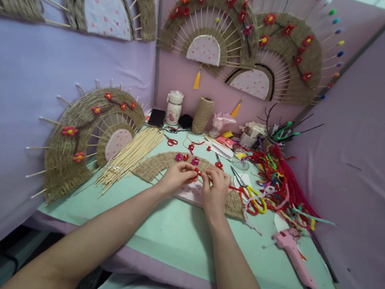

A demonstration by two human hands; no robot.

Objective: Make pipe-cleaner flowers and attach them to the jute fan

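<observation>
Both hands meet over a twine-wrapped fan (159, 162) that lies on the mint-green tabletop. My left hand (179, 177) pinches a small red pipe-cleaner flower (195, 174) between thumb and fingers. From the right, my right hand (215, 186) is closed on a red pipe cleaner (234, 188) at the flower, its tail sticking out to the right. Red and magenta flowers (195, 161) lie along the fan's upper edge. Part of the fan's dotted white centre (190, 192) shows beneath the hands.
Thin sticks (133, 155) lie left of the fan. Yellow-handled scissors (256, 200), tangled pipe cleaners (281, 177) and a pink glue gun (295, 256) are at the right. A twine spool (203, 116) and a white jar (174, 108) stand behind.
</observation>
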